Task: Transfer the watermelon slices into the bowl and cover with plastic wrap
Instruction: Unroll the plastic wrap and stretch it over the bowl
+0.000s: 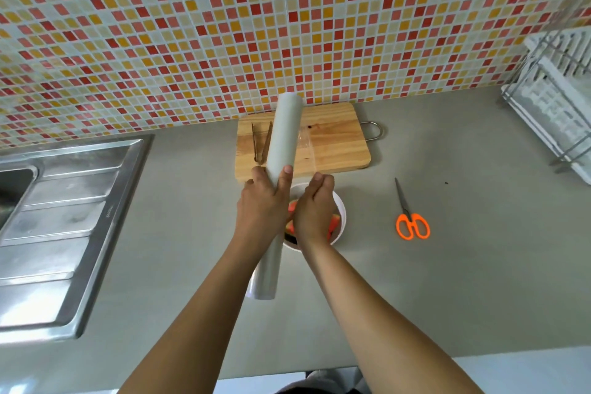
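Observation:
My left hand [263, 201] grips a long pale roll of plastic wrap [284, 134], held lengthwise above the counter and over the bowl's left side. My right hand [315, 205] pinches the free edge of the clear film beside the roll; a short stretch of film [308, 150] shows over the board. Under both hands stands a white bowl [341, 211] with red watermelon slices [334, 222], mostly hidden by my hands.
A wooden cutting board [335, 144] with a metal handle lies behind the bowl, brown tongs [257, 144] on its left part. Orange-handled scissors [411, 217] lie to the right. A steel sink [64, 208] is at left, a white dish rack [556, 99] at far right.

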Available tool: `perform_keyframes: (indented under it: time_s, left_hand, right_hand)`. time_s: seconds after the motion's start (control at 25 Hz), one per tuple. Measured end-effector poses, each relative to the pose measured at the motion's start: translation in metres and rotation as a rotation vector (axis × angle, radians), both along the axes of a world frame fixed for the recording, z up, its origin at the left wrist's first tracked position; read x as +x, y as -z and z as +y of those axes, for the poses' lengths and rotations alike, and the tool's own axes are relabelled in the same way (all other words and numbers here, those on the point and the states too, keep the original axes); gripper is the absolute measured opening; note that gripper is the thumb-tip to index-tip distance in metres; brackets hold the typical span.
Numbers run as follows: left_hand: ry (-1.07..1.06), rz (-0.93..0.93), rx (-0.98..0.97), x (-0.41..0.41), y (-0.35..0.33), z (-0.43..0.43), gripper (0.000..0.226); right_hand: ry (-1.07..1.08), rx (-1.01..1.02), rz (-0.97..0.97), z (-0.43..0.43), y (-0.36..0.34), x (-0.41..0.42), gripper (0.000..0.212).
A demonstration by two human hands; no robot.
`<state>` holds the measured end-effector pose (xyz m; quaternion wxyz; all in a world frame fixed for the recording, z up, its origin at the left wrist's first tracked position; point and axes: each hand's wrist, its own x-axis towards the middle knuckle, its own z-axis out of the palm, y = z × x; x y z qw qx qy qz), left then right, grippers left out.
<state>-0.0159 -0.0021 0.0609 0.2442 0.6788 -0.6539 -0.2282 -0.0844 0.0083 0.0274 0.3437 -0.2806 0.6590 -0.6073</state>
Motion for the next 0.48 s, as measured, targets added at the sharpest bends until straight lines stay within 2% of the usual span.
perform_keyframes:
  time_s: [0.24,0.4,0.48]
  left_hand:
    - [0.024,0.061,0.124,-0.007,0.006,-0.007,0.047]
    - [-0.015,-0.056,0.071,-0.012,0.011,-0.005,0.047]
    - [-0.020,-0.044,0.101,-0.015,0.012,-0.003,0.049]
  right_hand:
    - [-0.001,0.045,0.175,0.002,0.012,-0.027,0.023]
    - [0.007,0.045,0.190,0.005,0.017,-0.031,0.024]
    - [0.017,0.048,0.152,0.005,0.017,-0.032,0.024]
